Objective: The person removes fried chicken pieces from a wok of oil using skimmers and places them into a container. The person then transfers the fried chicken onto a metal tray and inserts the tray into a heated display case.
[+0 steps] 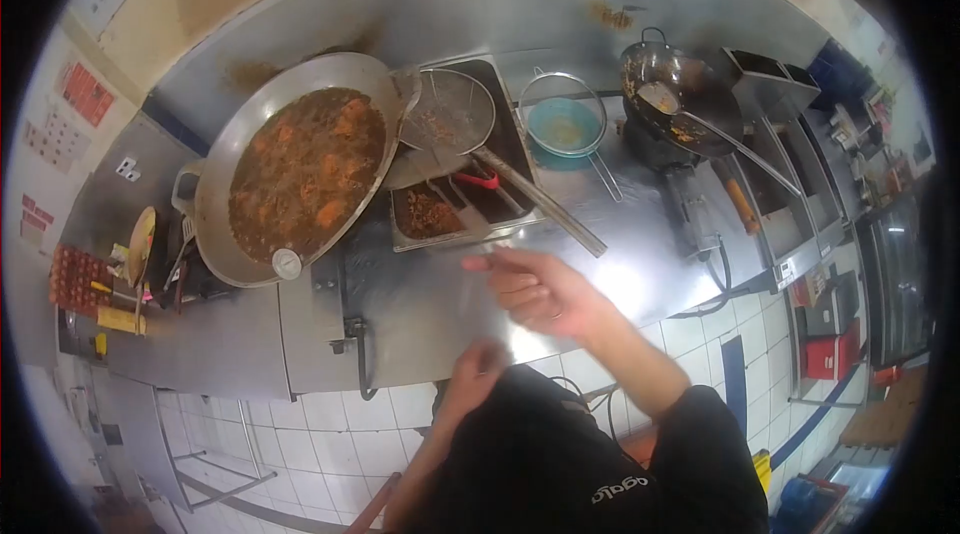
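Note:
Above the steel counter (400, 334), my right hand (532, 294) is raised with its index finger stretched toward the left and the other fingers curled in; I see nothing in it. My left hand (476, 374) hangs low by the counter's front edge, close to my body, its fingers blurred and partly hidden. A large wok (210, 224) of bubbling oil with orange-brown pieces stands at the left, a round thermometer (287, 264) at its rim. Behind my right hand, a mesh skimmer (450, 114) with a long handle lies over a metal tray (440, 242) holding brown crumbs.
A strainer rests on a teal bowl (555, 149). To the right, a dark wok (700, 94) holds a ladle (740, 149) on a burner. Stacked egg trays (80, 282) and a small pan (142, 244) are at far left. A gas valve (350, 334) sticks out at the counter's front.

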The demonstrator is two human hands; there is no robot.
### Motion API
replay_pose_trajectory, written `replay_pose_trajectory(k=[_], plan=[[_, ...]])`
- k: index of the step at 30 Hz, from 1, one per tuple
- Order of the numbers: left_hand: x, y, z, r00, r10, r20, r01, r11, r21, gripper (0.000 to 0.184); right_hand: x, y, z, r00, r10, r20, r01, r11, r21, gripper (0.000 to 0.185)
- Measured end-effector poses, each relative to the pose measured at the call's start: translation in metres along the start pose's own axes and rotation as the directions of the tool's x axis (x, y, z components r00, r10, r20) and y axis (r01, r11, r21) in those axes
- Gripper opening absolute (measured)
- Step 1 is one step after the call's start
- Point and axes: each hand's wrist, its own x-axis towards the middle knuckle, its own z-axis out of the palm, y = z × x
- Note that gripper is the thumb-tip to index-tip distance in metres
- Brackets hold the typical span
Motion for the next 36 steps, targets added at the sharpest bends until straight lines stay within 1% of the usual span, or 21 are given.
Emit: replay_pose_trajectory(k=[1, 2, 4, 5, 7, 9, 10, 12, 13, 17, 19, 21, 24, 26, 28, 29, 30, 31, 33, 35, 36], plan=[[0.008, 0.027, 0.012, 0.997, 0.032, 0.072, -0.04, 0.992, 0.12, 0.029, -0.009, -0.012, 0.006, 0.998, -0.01, -0.068, -0.007, 0.971, -0.239, 0.035], [0.019, 0.054, 0.023, 0.988, 0.056, 0.143, -0.089, 0.968, 0.235, 0.034, -0.017, -0.026, 0.012, 0.978, -0.084, -0.189, -0.033, 0.838, -0.544, 0.036], [0.046, 0.052, 0.055, 0.904, 0.389, 0.177, -0.427, 0.829, 0.362, 0.046, -0.031, -0.057, 0.022, 0.884, -0.355, -0.303, -0.151, 0.396, -0.906, 0.037], [0.059, 0.065, 0.068, 0.899, 0.377, 0.224, -0.438, 0.787, 0.434, 0.056, -0.036, -0.072, 0.025, 0.81, -0.513, -0.284, -0.234, 0.161, -0.959, 0.037], [0.087, 0.079, 0.098, 0.894, 0.379, 0.239, -0.448, 0.744, 0.496, 0.065, -0.043, -0.097, 0.039, 0.738, -0.672, -0.062, -0.392, -0.352, -0.85, 0.038], [0.13, 0.072, 0.126, 0.833, 0.489, 0.259, -0.516, 0.516, 0.683, 0.076, -0.05, -0.123, 0.055, 0.741, -0.664, -0.095, -0.494, -0.445, -0.747, 0.04], [0.15, 0.069, 0.135, 0.833, 0.51, 0.213, -0.495, 0.516, 0.699, 0.076, -0.047, -0.136, 0.063, 0.732, -0.67, -0.127, -0.573, -0.503, -0.647, 0.042], [0.173, 0.06, 0.149, 0.847, 0.46, 0.265, -0.472, 0.423, 0.773, 0.08, -0.048, -0.156, 0.063, 0.795, -0.606, -0.019, -0.538, -0.69, -0.484, 0.044], [0.177, 0.059, 0.151, 0.815, 0.532, 0.232, -0.471, 0.372, 0.8, 0.064, -0.049, -0.166, 0.055, 0.811, -0.584, -0.011, -0.523, -0.717, -0.461, 0.044], [0.198, 0.044, 0.156, 0.829, 0.503, 0.247, -0.47, 0.385, 0.795, 0.044, -0.055, -0.191, 0.031, 0.792, -0.604, 0.09, -0.509, -0.733, -0.451, 0.046], [0.197, 0.032, 0.148, 0.747, 0.65, 0.136, -0.506, 0.425, 0.75, 0.034, -0.057, -0.195, 0.026, 0.765, -0.637, 0.094, -0.539, -0.713, -0.449, 0.046], [0.2, 0.022, 0.139, 0.745, 0.658, 0.106, -0.502, 0.448, 0.74, 0.033, -0.062, -0.195, 0.029, 0.668, -0.743, -0.042, -0.635, -0.539, -0.554, 0.046], [0.189, 0.037, 0.124, 0.721, 0.692, 0.037, -0.52, 0.504, 0.69, 0.033, -0.063, -0.192, 0.033, 0.6, -0.793, -0.109, -0.631, -0.385, -0.673, 0.045], [0.175, 0.066, 0.106, 0.703, 0.711, 0.002, -0.533, 0.526, 0.663, 0.035, -0.068, -0.197, 0.023, 0.608, -0.791, -0.063, -0.6, -0.406, -0.689, 0.048], [0.169, 0.094, 0.079, 0.573, 0.778, -0.256, -0.612, 0.614, 0.498, 0.03, -0.066, -0.205, 0.017, 0.638, -0.77, 0.0, -0.552, -0.458, -0.697, 0.053], [0.173, 0.106, 0.07, 0.564, 0.78, -0.271, -0.596, 0.612, 0.52, 0.03, -0.07, -0.208, 0.012, 0.641, -0.766, 0.06, -0.55, -0.512, -0.66, 0.046], [0.183, 0.121, 0.062, 0.467, 0.78, -0.417, -0.667, 0.62, 0.412, 0.027, -0.073, -0.212, 0.008, 0.645, -0.754, 0.124, -0.546, -0.568, -0.616, 0.04], [0.195, 0.137, 0.053, 0.363, 0.747, -0.557, -0.743, 0.593, 0.31, 0.025, -0.077, -0.219, 0.001, 0.633, -0.756, 0.168, -0.487, -0.556, -0.673, 0.037], [0.217, 0.179, 0.034, 0.308, 0.716, -0.627, -0.723, 0.604, 0.335, 0.024, -0.083, -0.223, -0.008, 0.598, -0.766, 0.235, -0.373, -0.526, -0.765, 0.03], [0.238, 0.223, 0.015, 0.181, 0.666, -0.723, -0.722, 0.589, 0.362, 0.026, -0.092, -0.208, 0.004, 0.587, -0.767, 0.26, -0.321, -0.514, -0.795, 0.027], [0.247, 0.244, 0.004, 0.078, 0.647, -0.759, -0.727, 0.557, 0.4, 0.029, -0.097, -0.189, 0.016, 0.544, -0.822, 0.172, -0.312, -0.388, -0.867, 0.024]])
